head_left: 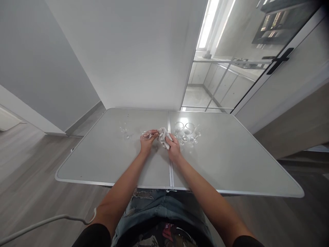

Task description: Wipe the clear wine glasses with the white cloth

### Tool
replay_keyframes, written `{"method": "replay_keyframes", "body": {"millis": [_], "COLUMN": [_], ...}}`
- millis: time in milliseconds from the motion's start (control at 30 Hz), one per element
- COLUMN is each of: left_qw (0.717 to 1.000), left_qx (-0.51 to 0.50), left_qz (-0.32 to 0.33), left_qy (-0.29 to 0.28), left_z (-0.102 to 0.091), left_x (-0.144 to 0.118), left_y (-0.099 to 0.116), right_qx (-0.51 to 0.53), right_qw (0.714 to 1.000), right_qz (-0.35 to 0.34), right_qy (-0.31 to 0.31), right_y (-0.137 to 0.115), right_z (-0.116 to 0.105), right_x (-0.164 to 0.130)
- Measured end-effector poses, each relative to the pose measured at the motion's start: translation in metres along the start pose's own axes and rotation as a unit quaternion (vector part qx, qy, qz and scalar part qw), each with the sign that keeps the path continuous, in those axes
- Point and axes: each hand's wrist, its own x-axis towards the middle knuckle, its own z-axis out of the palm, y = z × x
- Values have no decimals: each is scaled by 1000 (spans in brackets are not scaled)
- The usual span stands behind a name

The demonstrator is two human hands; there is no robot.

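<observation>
Over the middle of the folding table point(216, 161), my left hand point(147, 141) is closed around a clear stemmed glass point(146, 134), which lies tilted on its side. My right hand point(173, 145) grips a crumpled white cloth point(163, 136) and presses it against the right end of that glass, so the cloth hides this end. Just right of my right hand, several clear stemmed glasses stand in a row, among them a round-bowled goblet point(188, 129) and a slimmer glass point(196, 134). Left of my left hand stands another clear glass point(126, 133).
A white wall point(144, 68) rises behind the table's far edge. To the right is a glass-paned door with a black handle point(280, 61). A white cable point(51, 219) runs beside my left arm. A metal seam point(170, 168) crosses the tabletop between its halves.
</observation>
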Motion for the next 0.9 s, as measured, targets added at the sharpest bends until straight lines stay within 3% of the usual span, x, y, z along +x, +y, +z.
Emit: {"method": "replay_keyframes", "body": {"millis": [100,233,367,467,567,667,800,900], "left_qw": [999,998,996,996,996,994,996,995], "left_qx": [-39,-56,-76,-70,-68,-72,-76,-71], "left_qz": [-11,-25,-32,-37,-50,-55,-44,-52], "left_qy": [-9,-30,19,33,-23,-57,29,46], "left_z": [3,5,2,0,2,3,0,-4], "left_x": [-2,-4,1,1,-2,-3,3,5], "left_y": [-3,-4,-5,-6,-7,-8,-10,-11], "right_qx": [11,52,27,22,42,47,19,24], "right_qw": [1000,998,996,998,998,998,994,995], "right_qz": [-15,16,64,33,-14,10,79,59], "right_qy": [-26,-34,-61,-52,-37,-45,-79,-83], "right_y": [-4,-1,5,3,-2,-4,-1,1], "right_z": [4,2,1,3,3,3,3,4], "right_x": [-4,-1,-1,-5,-4,-2,-6,-9]}}
